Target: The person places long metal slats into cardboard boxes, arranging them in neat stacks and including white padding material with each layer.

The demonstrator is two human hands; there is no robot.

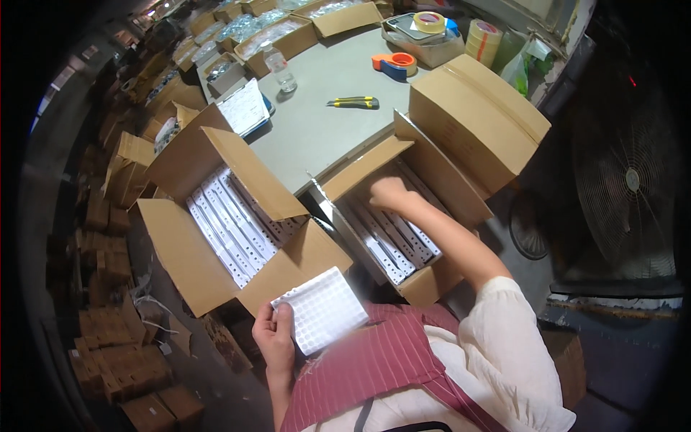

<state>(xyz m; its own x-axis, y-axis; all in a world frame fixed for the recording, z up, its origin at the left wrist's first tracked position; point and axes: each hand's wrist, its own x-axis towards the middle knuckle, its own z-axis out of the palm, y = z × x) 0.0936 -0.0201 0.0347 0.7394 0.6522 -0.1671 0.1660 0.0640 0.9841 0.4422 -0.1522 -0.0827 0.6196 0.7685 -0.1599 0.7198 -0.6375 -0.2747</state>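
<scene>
Dotted white sheet (pixel 322 309) pinched by left hand (pixel 273 333).

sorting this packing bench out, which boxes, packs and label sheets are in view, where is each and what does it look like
Label sheet: white, grid of round stickers, held by the left hand.
Left carton: brown, flaps open, rows of long white packs.
Right carton: brown, open, similar white packs; the right hand reaches in.
Closed carton: brown, plain, on the table corner.
Far cartons: brown, open, clear bagged goods inside.
</scene>
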